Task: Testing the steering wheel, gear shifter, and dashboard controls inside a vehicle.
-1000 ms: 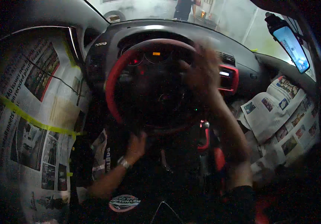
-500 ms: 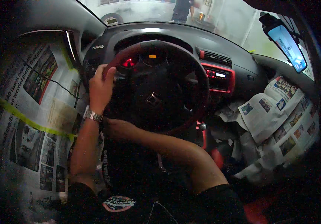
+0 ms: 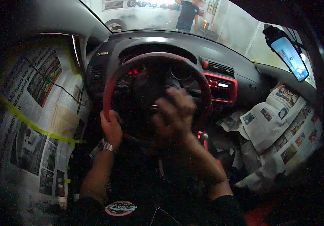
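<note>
A dark steering wheel (image 3: 158, 55) with a reddish rim fills the middle of the view. My left hand (image 3: 111, 129), with a metal-band watch (image 3: 108, 145) on its wrist, is closed around the lower left of the rim. Over the wheel's centre hovers my right hand (image 3: 175, 113), blurred by motion. Its fingers look apart and nothing shows in them. Part of the hub is hidden behind it. Red lights glow in the instrument cluster (image 3: 133, 71) behind the wheel.
Newspaper taped with yellow tape covers the left door (image 3: 66, 116). More newspaper (image 3: 263, 120) lies over the passenger side. A red-trimmed radio (image 3: 220, 86) and a gear lever (image 3: 204, 136) sit to the right. Beyond the windshield stands a person (image 3: 188, 16).
My left hand has slid from the upper left to the lower left of the rim. My right hand has left the wheel's lower left and risen over the hub. The amber dash light no longer shows.
</note>
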The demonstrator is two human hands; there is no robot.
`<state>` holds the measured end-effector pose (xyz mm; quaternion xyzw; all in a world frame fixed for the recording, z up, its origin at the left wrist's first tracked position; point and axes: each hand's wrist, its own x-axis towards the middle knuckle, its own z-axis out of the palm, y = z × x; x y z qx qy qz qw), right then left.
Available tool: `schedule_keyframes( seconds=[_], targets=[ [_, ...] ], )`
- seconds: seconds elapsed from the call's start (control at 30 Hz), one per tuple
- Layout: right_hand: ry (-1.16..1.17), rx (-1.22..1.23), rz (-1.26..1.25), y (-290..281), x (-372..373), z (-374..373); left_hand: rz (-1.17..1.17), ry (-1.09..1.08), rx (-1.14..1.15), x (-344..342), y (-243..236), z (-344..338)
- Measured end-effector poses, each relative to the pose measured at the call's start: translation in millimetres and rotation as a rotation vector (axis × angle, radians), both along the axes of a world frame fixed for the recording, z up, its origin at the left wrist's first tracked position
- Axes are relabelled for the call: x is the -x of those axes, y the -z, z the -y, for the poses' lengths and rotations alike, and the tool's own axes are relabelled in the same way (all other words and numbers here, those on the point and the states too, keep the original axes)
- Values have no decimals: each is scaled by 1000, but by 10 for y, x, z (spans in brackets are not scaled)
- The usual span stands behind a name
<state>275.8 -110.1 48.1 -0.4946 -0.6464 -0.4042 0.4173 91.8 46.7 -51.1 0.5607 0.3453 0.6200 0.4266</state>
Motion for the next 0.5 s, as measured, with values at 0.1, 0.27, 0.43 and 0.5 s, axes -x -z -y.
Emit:
schedule_keyframes(
  seconds=[0.1, 0.27, 0.43, 0.5],
  targets=[
    [319, -170, -123, -339, -370, 81, 172, 49, 104, -68, 231, 120],
    [370, 57, -444, -289, -627, 87, 17, -69, 8, -63, 205, 67],
    [248, 21, -700, 136, -688, 272, -138, 8, -176, 59, -247, -287],
    [198, 3, -756, 363, -698, 342, -224, 35, -248, 61, -482, -410]
  ],
)
